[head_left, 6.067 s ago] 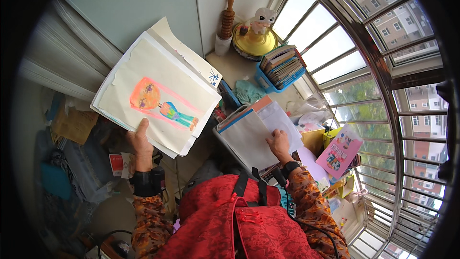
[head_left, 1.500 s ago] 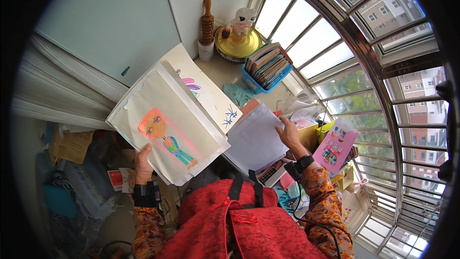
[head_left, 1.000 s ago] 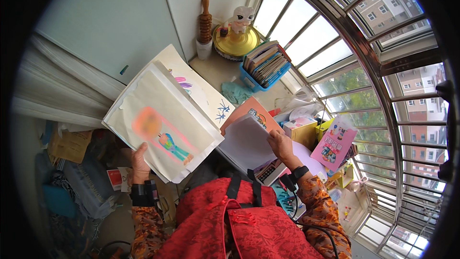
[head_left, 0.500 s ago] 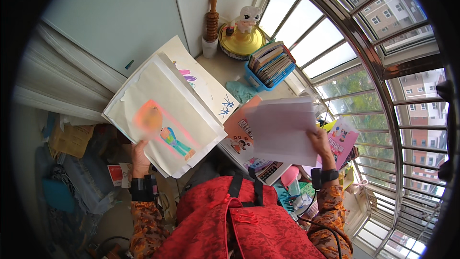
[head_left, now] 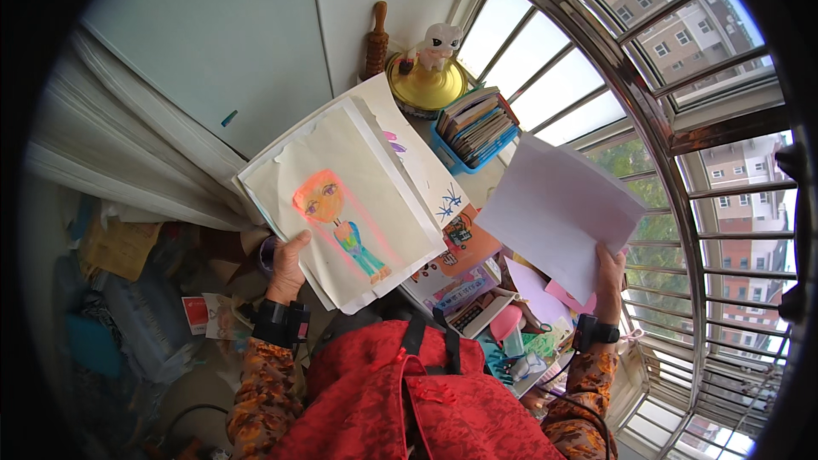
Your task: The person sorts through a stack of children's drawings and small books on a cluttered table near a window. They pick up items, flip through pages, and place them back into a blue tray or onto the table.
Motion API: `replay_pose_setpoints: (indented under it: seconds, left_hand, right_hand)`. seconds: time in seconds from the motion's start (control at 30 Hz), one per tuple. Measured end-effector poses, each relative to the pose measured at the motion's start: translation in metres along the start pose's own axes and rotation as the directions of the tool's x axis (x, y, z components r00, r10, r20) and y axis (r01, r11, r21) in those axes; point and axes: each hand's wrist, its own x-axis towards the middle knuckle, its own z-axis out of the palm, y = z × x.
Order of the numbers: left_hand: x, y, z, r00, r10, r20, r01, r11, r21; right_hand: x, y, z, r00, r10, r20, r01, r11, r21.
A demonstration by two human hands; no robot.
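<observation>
My left hand (head_left: 288,268) grips the lower left edge of a stack of drawing paper (head_left: 388,196), its thumb on top. The top sheet carries a coloured drawing of a long-haired figure; behind it a larger sheet with purple and blue marks sticks out. On the right, my right hand (head_left: 607,281) is closed on the lower right edge of some plain pale sheets (head_left: 558,204), held near the window. Between the two lies an orange booklet (head_left: 464,243), partly covered by the drawing stack. Pale purple paper (head_left: 532,290) rests below the plain sheets.
Beyond the papers stand a blue basket (head_left: 445,156) of books, a gold lid (head_left: 417,89) with a white figurine (head_left: 439,45), and a ridged wooden tool (head_left: 377,47). Barred windows curve along the right. A curtain (head_left: 128,132) hangs left, above cluttered bags. Small items crowd the near right.
My right hand has moved right with the plain sheets, away from the orange booklet, uncovering pale purple paper. My left hand and the drawing stack have shifted right in the picture.
</observation>
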Motion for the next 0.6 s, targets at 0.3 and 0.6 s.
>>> replay_pose_setpoints:
  seconds: [0.3, 0.6]
  left_hand:
    - [0.022, -0.08, 0.069, 0.978, -0.203, 0.035, 0.206, 0.976, -0.077]
    - [0.023, -0.16, 0.095, 0.962, -0.274, -0.002, 0.273, 0.961, 0.034]
  right_hand:
    - [-0.041, -0.009, 0.076, 0.953, 0.016, 0.302, -0.214, 0.74, 0.637]
    - [-0.121, 0.032, 0.224, 0.829, 0.455, 0.326, -0.557, 0.622, 0.55]
